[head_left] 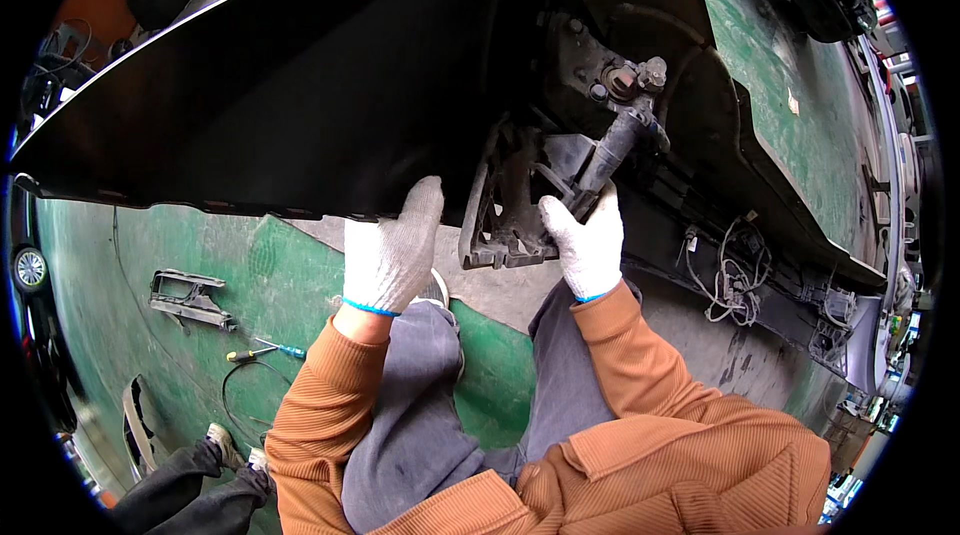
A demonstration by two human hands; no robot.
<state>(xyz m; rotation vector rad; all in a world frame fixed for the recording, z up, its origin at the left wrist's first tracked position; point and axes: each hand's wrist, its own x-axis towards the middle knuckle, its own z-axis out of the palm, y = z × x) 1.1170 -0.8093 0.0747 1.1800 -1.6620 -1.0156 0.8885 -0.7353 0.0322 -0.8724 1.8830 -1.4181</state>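
A large black car bumper cover [300,105] spans the upper view with its inner side toward me. My left hand [390,250], in a white knit glove, grips its near edge, thumb on the inner face and fingers hidden beneath. My right hand [590,243], gloved alike, closes around a black plastic bracket [505,195] beside a dark cylinder [612,150]. The thumb lies on its front, while the other fingers are mostly hidden behind. Just beyond sits a dirty metal mount [600,65] with bolts and a brownish round part.
A wiring harness [735,280] hangs along the bumper's right part. On the green floor at left lie a black plastic frame [190,297], a screwdriver [250,353] and a thin cable [225,400]. Another person's legs [200,495] show at lower left.
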